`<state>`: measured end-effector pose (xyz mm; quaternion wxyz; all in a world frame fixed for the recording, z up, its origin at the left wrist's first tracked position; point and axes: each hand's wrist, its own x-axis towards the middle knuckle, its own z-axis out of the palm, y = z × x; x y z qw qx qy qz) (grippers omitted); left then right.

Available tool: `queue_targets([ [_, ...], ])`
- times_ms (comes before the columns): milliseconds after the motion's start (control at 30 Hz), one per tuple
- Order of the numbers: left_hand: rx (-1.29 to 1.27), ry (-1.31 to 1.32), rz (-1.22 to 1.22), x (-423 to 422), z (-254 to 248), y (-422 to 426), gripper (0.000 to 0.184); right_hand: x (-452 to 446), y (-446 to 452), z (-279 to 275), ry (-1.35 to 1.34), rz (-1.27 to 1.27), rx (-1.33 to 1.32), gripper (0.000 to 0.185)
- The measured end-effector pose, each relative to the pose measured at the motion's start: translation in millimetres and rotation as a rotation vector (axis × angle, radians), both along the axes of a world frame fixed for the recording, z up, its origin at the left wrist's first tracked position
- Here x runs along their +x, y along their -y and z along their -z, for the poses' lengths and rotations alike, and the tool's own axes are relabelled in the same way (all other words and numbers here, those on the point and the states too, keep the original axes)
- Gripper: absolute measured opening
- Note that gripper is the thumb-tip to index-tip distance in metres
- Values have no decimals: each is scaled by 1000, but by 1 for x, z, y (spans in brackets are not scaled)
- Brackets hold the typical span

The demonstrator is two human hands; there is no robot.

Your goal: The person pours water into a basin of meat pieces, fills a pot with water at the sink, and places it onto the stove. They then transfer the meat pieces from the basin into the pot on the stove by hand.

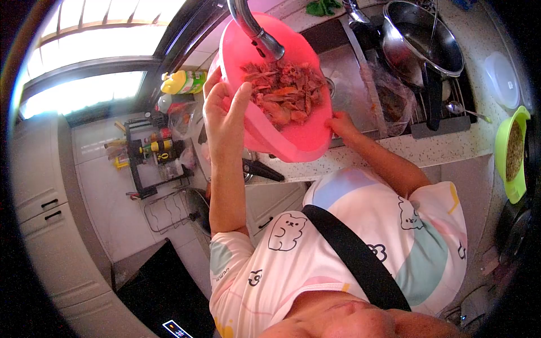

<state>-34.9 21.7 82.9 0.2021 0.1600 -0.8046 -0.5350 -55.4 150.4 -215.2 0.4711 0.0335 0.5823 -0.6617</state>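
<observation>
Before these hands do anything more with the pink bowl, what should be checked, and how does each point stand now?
1. Left hand gripping the bowl: ok.
2. Right hand at the bowl's rim: ok.
3. Meat inside the bowl: ok.
4. Water running from the tap: cannot tell.
5. Drain unblocked: cannot tell; the bowl partly hides it.

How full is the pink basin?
Partly full: the meat pieces lie bunched inside the pink basin, with bare pink surface showing around them.
</observation>
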Motion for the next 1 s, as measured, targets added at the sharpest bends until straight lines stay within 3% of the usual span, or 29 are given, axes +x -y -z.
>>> queue_targets([
  [1000, -95, 39, 11, 7, -4, -2, 20, 1, 1, -11, 6, -46, -32, 15],
])
